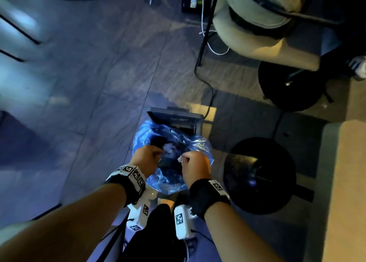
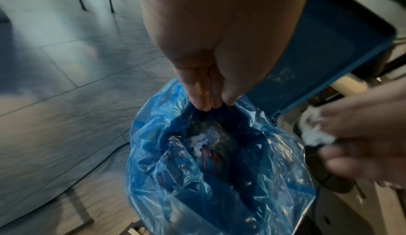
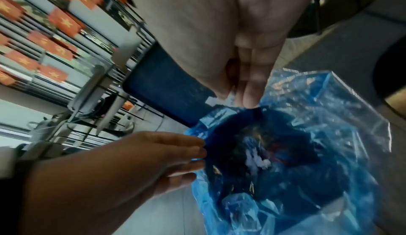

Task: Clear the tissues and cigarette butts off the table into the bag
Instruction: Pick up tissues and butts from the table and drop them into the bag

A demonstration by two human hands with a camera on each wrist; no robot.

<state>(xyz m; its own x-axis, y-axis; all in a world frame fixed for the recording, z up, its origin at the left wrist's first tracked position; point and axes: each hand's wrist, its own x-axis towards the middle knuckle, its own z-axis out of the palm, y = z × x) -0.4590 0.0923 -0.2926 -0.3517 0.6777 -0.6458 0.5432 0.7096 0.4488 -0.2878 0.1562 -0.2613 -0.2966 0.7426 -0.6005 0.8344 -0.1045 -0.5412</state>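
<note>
A blue plastic bag stands with its mouth wide on the floor below me. My left hand pinches the bag's left rim, its fingers curled over the plastic. Over the mouth, my right hand holds a crumpled white tissue; in the left wrist view the tissue shows between its blurred fingers. The right wrist view shows that hand with a scrap of tissue at its tips. More white tissue lies deep in the bag. No cigarette butts can be made out.
A dark blue bin lid stands up behind the bag. Two black round stool bases sit to the right, beside a beige table edge. Cables trail over the grey tiled floor.
</note>
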